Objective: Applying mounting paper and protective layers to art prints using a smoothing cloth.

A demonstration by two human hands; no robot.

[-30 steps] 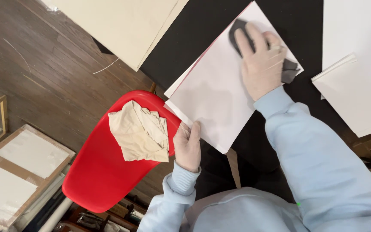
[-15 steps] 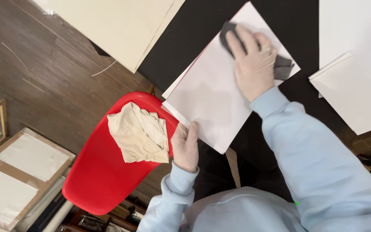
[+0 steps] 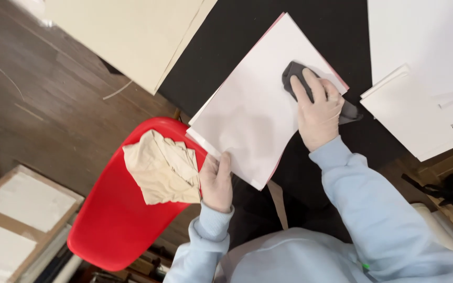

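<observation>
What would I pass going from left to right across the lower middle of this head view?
Framed boards on the floor → red chair → crumpled beige cloth → left hand on the sheet's near edge → white sheet → right hand pressing a dark cloth → stack of white paper.
</observation>
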